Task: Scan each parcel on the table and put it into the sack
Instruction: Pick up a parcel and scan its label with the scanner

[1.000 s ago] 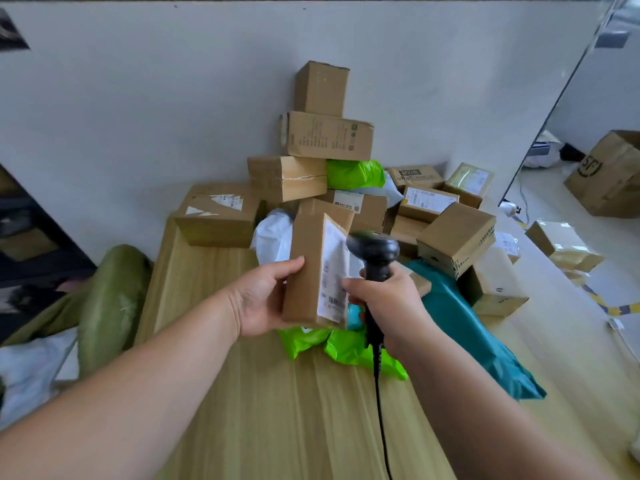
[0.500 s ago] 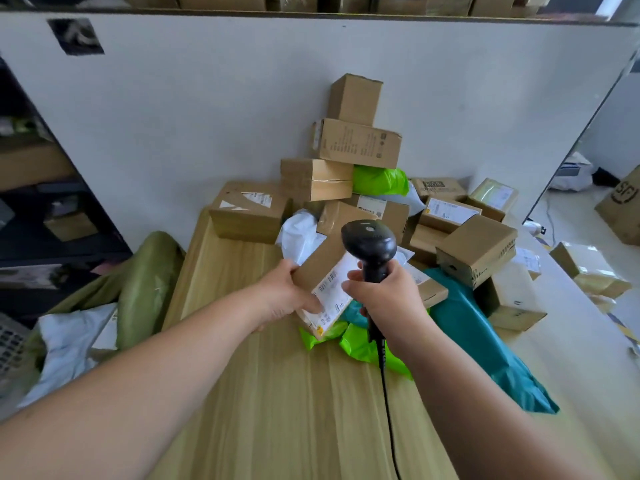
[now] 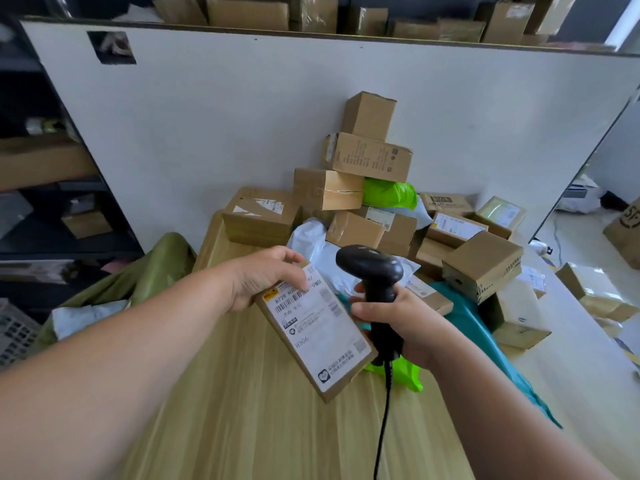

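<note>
My left hand point(image 3: 263, 275) grips the far end of a flat cardboard parcel point(image 3: 322, 334), its white shipping label turned up toward me. My right hand point(image 3: 398, 320) holds a black barcode scanner point(image 3: 372, 268) by the handle, its head just above and right of the label; the cord hangs down over the wooden table point(image 3: 259, 427). Behind them, a pile of brown parcels point(image 3: 367, 161) leans on the white partition, mixed with green, teal and white mailer bags. The olive-green sack point(image 3: 156, 268) hangs open at the table's left edge.
A teal mailer bag point(image 3: 485, 341) and a bright green one point(image 3: 405, 372) lie right of my hands. More boxes point(image 3: 599, 296) sit on the floor at the right. Dark shelving point(image 3: 52, 188) stands at the left. Cartons line the partition's top.
My left hand has tipped the parcel from upright to flat, so the label faces up. The scanner stays close beside it. The view has lifted and swung left.
</note>
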